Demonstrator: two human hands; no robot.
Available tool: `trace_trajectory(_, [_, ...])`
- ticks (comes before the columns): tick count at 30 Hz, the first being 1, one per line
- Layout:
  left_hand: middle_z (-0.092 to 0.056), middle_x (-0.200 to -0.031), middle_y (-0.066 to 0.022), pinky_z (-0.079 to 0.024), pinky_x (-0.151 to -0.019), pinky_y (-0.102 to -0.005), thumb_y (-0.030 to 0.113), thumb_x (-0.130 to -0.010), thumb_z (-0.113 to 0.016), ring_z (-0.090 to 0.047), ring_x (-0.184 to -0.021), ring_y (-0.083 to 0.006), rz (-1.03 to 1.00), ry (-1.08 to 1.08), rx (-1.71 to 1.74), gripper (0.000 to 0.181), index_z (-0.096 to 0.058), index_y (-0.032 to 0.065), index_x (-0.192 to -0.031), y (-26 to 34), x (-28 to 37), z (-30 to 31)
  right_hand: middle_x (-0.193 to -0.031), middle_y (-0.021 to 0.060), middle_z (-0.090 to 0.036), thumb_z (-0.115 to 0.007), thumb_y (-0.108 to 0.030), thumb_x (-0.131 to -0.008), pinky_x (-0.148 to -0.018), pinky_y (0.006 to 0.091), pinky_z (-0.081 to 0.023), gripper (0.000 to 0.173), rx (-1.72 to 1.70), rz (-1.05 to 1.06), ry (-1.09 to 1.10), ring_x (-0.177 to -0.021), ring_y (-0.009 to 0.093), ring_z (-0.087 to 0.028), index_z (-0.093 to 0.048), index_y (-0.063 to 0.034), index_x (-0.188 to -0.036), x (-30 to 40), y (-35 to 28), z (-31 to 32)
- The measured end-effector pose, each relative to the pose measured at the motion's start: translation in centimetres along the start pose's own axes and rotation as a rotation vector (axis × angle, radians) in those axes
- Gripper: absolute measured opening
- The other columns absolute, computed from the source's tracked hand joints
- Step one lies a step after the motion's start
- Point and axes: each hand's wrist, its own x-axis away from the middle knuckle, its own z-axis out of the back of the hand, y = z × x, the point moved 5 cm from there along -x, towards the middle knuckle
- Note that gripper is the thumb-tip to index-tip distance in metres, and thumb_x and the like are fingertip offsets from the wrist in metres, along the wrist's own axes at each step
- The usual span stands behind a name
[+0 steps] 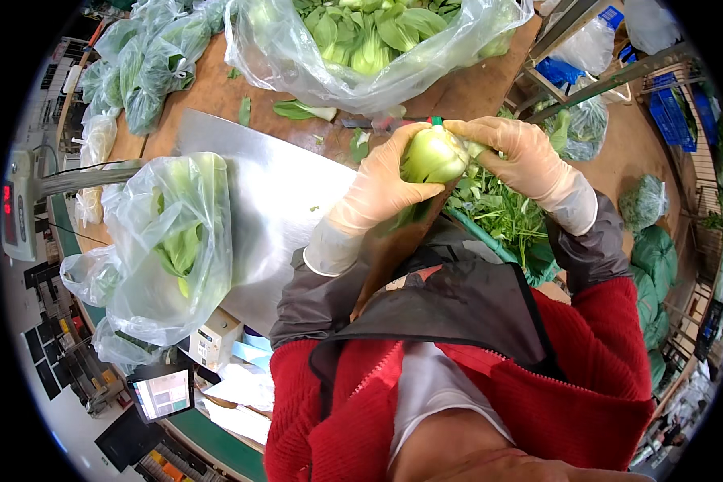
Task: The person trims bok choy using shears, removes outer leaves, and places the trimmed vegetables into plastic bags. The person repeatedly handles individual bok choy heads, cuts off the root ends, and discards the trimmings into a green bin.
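Note:
My left hand (376, 178), in a thin translucent glove, grips a head of bok choy (431, 158) with its pale base turned up to the right. At that base, the gloved fingers of my right hand (521, 153) pinch a short pale green stalk piece (475, 149). Just beyond the hands is what looks like a knife, its dark blade (356, 122) on the wooden table and the rest partly hidden. A large clear plastic bag (289, 81) full of bok choy heads (370, 45) stands at the far side. Below my right hand, loose leaves and trimmings (500, 211) fill a green-lined container.
A metal plate (265, 175) covers the table's left part, bearing an open plastic bag (169, 247) of bok choy. Tied bags of greens (156, 66) pile up at far left, near a scale display (18, 205). A loose leaf (301, 110) lies near the big bag. A metal frame (614, 75) stands right.

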Motion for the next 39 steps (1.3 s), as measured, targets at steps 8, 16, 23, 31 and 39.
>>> trace_trajectory(8, [-0.046, -0.135, -0.0087, -0.035, -0.103, -0.0314, 0.010, -0.062, -0.083, -0.046, -0.122, -0.0176, -0.040, 0.059, 0.256, 0.087, -0.039, 0.0024, -0.137, -0.9, 2.5, 0.6, -0.121, 0.0143, -0.059, -0.065, -0.009, -0.077, -0.097, 0.0351, -0.043, 0.057, 0.221, -0.386, -0.236, -0.112, 0.026, -0.056, -0.050, -0.0062, -0.132, 1.4, 10.7, 0.3])
trace_trajectory(16, [-0.053, -0.129, -0.0153, -0.037, -0.102, -0.0368, 0.024, -0.060, -0.086, -0.048, -0.121, -0.0235, 0.143, 0.221, 0.614, 0.087, -0.044, -0.0005, -0.131, -3.7, 6.0, 2.7, -0.122, 0.0189, -0.052, -0.068, -0.023, -0.075, -0.101, 0.0425, -0.038, 0.057, 0.104, -0.093, -0.034, -0.118, 0.035, -0.048, -0.049, -0.0024, -0.126, -6.0, 11.7, -17.1])
trace_trajectory(23, [-0.056, -0.122, -0.0119, -0.041, -0.098, -0.0327, 0.003, -0.063, -0.082, -0.052, -0.113, -0.0186, 0.100, 0.306, 0.429, 0.086, -0.035, 0.0030, -0.134, -2.8, 6.5, 1.9, -0.124, 0.0225, -0.045, -0.060, -0.021, -0.077, -0.095, 0.0424, -0.042, 0.050, -0.088, -0.245, -0.304, -0.116, 0.040, -0.047, -0.047, -0.0001, -0.120, -4.1, 14.8, -16.7])
trace_trajectory(31, [-0.057, -0.117, -0.0097, -0.043, -0.096, -0.0313, 0.001, -0.064, -0.081, -0.053, -0.110, -0.0159, 0.195, 0.458, 0.228, 0.086, -0.034, 0.0029, -0.136, -1.9, 7.0, 1.3, -0.098, 0.0089, -0.058, -0.065, -0.012, -0.079, -0.074, 0.0296, -0.048, 0.045, -0.467, -0.344, -0.212, -0.081, 0.021, -0.060, -0.050, -0.0099, -0.121, 5.2, 5.1, -6.1])
trace_trajectory(39, [-0.062, -0.108, -0.0118, -0.048, -0.087, -0.0342, 0.016, -0.061, -0.086, -0.062, -0.098, -0.0237, 0.126, 0.557, 0.077, 0.078, -0.044, 0.0048, -0.127, -1.6, 6.1, -0.7, -0.080, 0.0113, -0.055, -0.072, -0.015, -0.068, -0.060, 0.0394, -0.049, 0.037, -0.146, 0.113, -0.172, -0.070, 0.031, -0.060, -0.051, -0.0076, -0.098, 0.8, -1.4, -4.8])
